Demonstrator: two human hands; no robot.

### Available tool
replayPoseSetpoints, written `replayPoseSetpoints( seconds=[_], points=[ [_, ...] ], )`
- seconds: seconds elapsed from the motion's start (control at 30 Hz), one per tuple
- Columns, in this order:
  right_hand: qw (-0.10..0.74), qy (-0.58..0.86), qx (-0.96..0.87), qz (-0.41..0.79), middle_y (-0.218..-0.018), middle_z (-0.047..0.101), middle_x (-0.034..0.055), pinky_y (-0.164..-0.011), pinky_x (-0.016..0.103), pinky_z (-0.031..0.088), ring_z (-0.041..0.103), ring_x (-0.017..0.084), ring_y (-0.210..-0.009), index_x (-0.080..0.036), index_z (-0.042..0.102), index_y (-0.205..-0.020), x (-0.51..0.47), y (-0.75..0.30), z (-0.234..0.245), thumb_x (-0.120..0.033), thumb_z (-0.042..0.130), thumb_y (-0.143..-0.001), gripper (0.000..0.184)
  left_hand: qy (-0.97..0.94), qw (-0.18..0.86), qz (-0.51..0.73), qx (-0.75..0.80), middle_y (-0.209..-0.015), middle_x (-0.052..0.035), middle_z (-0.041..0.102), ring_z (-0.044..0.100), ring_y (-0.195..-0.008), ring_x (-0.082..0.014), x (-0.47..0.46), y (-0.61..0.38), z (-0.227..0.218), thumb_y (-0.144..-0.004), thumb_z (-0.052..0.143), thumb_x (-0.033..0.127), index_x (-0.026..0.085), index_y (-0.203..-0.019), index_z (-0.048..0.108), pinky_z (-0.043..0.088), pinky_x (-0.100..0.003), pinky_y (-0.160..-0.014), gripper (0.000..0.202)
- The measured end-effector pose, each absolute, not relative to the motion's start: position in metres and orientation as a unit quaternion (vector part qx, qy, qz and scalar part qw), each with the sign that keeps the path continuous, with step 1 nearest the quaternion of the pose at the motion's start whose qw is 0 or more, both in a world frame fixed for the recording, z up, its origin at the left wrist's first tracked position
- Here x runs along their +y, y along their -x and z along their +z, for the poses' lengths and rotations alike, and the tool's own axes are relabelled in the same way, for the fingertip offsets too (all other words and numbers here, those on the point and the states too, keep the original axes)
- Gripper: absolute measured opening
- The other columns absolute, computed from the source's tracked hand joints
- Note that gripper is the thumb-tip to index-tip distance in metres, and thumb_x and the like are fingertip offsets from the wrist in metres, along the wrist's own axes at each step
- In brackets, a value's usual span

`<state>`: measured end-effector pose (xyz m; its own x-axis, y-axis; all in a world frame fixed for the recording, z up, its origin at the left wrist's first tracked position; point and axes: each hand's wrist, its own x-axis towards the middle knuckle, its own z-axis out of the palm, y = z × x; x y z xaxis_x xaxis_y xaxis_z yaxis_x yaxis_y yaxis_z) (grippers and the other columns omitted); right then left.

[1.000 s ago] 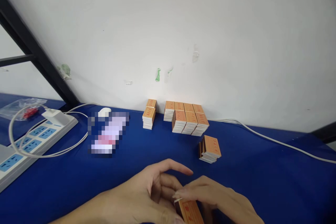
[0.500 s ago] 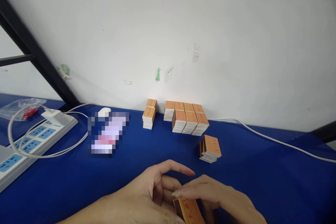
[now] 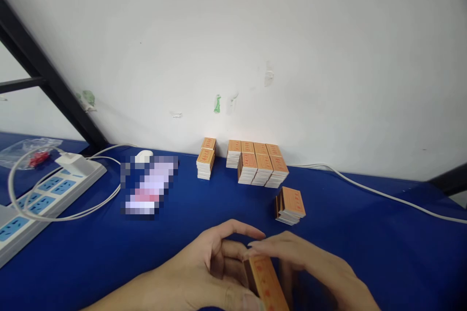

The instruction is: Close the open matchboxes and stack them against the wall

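Observation:
At the bottom of the head view, an orange matchbox [image 3: 269, 282] with red lettering and a dark striking side is held between both hands. My left hand [image 3: 204, 272] grips it with the thumb along its near left side, the index finger stretched out above the far end. The fingers of my right hand [image 3: 317, 262] curl over its far end and right side; their tips are partly hidden. Whether more boxes lie underneath cannot be seen. Just beyond stands a slightly uneven stack of matchboxes [image 3: 293, 202].
Against the wall stand a block of stacked matchboxes [image 3: 263, 163] and a smaller pair of stacks [image 3: 206, 158]. To the left lie a blurred-out phone [image 3: 155, 184], a white earbud case-like object [image 3: 144, 156], a power strip [image 3: 47, 204] and a looped cable. Another white cable [image 3: 379, 192] runs right.
The matchbox in my hands has risen a little and shows more of its top face. My right hand has shifted slightly up and away. The view has turned slightly.

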<state>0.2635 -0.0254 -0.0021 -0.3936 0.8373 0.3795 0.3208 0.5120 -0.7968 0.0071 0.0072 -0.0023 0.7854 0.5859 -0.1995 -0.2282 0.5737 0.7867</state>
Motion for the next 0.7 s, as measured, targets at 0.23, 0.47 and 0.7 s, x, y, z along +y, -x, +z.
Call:
replayPoseSetpoints(
  seconds=[0.23, 0.47, 0.7],
  points=[
    [0.444, 0.543, -0.710, 0.060, -0.127, 0.081, 0.0035, -0.093, 0.048, 0.065, 0.074, 0.033, -0.110, -0.041, 0.079, -0.133, -0.002, -0.293, 0.010, -0.060, 0.085, -0.094, 0.044, -0.434, 0.817, 0.276, 0.259, -0.114, -0.0104, 0.080, 0.085, -0.108, -0.0292, 0.007, -0.011, -0.003, -0.096, 0.093, 0.031, 0.020, -0.146, 0.058, 0.060, -0.043, -0.099, 0.062],
    [0.411, 0.585, -0.693, 0.087, -0.130, 0.079, 0.0075, -0.082, 0.046, 0.066, 0.067, 0.037, -0.126, -0.039, 0.081, -0.131, 0.017, -0.315, 0.002, -0.070, 0.080, -0.094, 0.048, -0.452, 0.803, 0.275, 0.273, -0.111, -0.0095, 0.080, 0.084, -0.105, -0.0273, 0.005, -0.010, 0.004, -0.103, 0.085, 0.039, 0.019, -0.142, 0.060, 0.061, -0.044, -0.098, 0.051],
    [0.400, 0.587, -0.690, 0.140, -0.140, 0.076, 0.0056, -0.108, 0.056, 0.061, 0.065, 0.036, -0.135, -0.041, 0.079, -0.137, 0.023, -0.316, -0.003, -0.069, 0.079, -0.095, 0.050, -0.459, 0.795, 0.285, 0.275, -0.110, -0.0111, 0.080, 0.083, -0.105, -0.0286, 0.008, -0.010, 0.004, -0.105, 0.081, 0.043, 0.018, -0.142, 0.061, 0.061, -0.045, -0.098, 0.049]
  ],
)
